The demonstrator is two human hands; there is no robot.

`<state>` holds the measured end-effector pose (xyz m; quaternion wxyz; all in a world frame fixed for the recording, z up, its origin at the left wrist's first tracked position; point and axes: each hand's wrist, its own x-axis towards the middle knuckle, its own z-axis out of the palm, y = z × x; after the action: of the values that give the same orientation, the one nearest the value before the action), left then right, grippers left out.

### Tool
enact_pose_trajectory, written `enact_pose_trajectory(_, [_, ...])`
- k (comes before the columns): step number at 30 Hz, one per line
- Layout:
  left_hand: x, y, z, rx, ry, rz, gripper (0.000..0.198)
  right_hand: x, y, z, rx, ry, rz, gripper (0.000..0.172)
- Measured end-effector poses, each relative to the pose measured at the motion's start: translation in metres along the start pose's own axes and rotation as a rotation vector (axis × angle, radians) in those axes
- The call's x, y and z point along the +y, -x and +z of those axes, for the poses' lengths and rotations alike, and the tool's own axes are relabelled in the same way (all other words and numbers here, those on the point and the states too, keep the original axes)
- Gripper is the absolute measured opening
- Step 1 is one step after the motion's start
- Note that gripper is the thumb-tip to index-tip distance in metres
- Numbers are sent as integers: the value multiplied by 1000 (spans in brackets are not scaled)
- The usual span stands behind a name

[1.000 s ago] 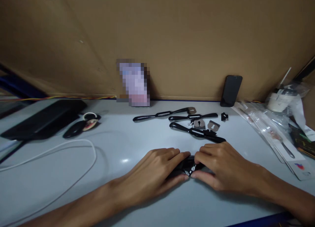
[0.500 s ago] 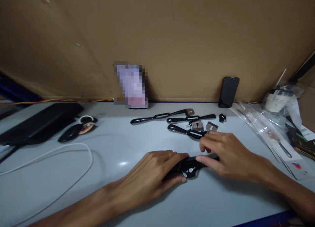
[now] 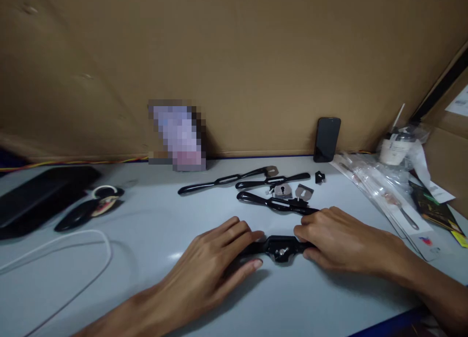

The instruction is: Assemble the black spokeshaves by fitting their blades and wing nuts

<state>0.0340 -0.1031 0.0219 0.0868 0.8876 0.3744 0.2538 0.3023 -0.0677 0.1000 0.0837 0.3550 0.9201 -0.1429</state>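
Observation:
A black spokeshave [image 3: 281, 248] lies crosswise near the front of the table, a silver screw showing at its middle. My left hand [image 3: 223, 259] is wrapped loosely over its left handle, the thumb a little apart on the near side. Around the right handle, my right hand [image 3: 336, 237] is closed with fingers and thumb. Just beyond the hands are more spokeshave bodies: one close by [image 3: 280, 204], one behind it [image 3: 274, 180] and one farther left [image 3: 226, 178]. Near them lie metal blades [image 3: 304, 192] and a small black cap piece [image 3: 320, 177].
A dark phone [image 3: 327, 140] and a blurred-out screen [image 3: 181, 137] lean on the cardboard wall. At right are plastic-packed items [image 3: 387, 200] and a white cup [image 3: 397, 151]. To the left lie a black case [image 3: 44, 196], a key fob [image 3: 76, 215] and a white cable [image 3: 106, 249].
My right hand has gone from touching the spokeshave with spread fingers to closing around its right handle. My left hand has slid left, uncovering the middle. The view has shifted slightly right.

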Motion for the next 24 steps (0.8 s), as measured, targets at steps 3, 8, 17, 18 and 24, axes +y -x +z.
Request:
enact_pose_trajectory(3, [-1, -2, 1, 23, 8, -14, 27, 5, 12, -5, -50, 69, 112, 18])
enact_pose_trajectory(8, [-3, -3, 1, 51, 27, -12, 24, 26, 32, 0, 10, 155, 234, 25])
enact_pose_trajectory(17, [17, 4, -11, 231, -93, 242, 29, 0, -9, 17, 477, -289, -72, 9])
enact_pose_trajectory(18, [18, 5, -11, 213, -92, 254, 29, 2, -11, 17, 553, -301, -57, 11])
enact_pose_trajectory(24, [16, 4, -7, 182, -79, 279, 28, 28, -17, 18, 602, -10, 173, 19])
